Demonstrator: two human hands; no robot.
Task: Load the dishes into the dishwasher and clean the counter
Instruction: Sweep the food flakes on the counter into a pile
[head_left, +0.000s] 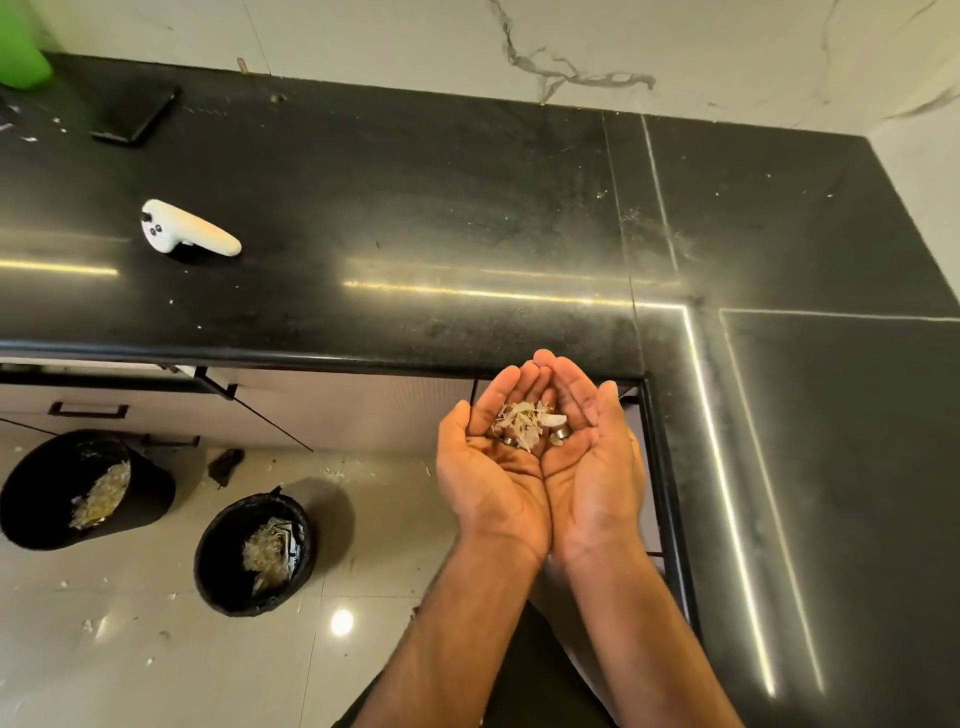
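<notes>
Nearest, the left hand (491, 467) and right hand (592, 457) are cupped side by side, palms up, edges touching, cradling a heap of pale scraps (524, 421) (a few small metal bits among them) just off the counter (415, 218) edge. Below on the floor stand two black bins (254, 551) holding similar scraps. Farther off on the counter lie a white controller (187, 231) and a dark phone (136, 113)

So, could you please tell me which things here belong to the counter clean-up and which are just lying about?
Part of the job:
- scraps cupped in left hand and right hand
- black counter
- two bins, near and far

Just lying about:
- white controller
- phone
- green object
</notes>
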